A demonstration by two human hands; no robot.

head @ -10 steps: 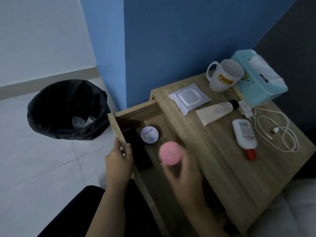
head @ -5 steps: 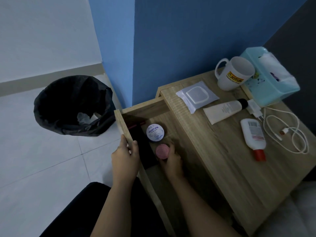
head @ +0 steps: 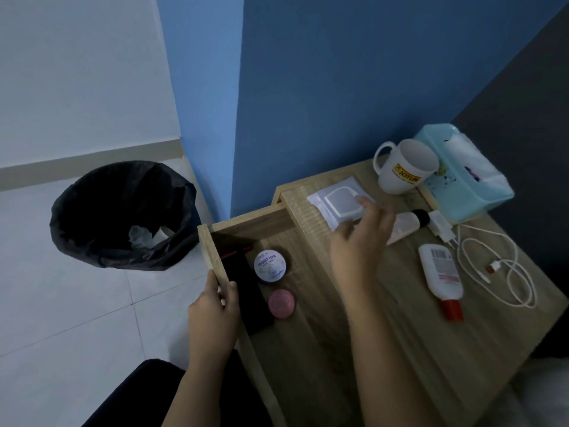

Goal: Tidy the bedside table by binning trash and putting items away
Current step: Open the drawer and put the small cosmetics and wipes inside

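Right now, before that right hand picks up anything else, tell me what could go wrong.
1. The right hand hovers open over the wipes pack, with the tube just beside; a loose grab may send the tube rolling.
2. The left hand grips the wall of the open drawer; pushing it shut could pinch those fingers.
3. The looped charger cable lies beside the bottle and could drag it along.
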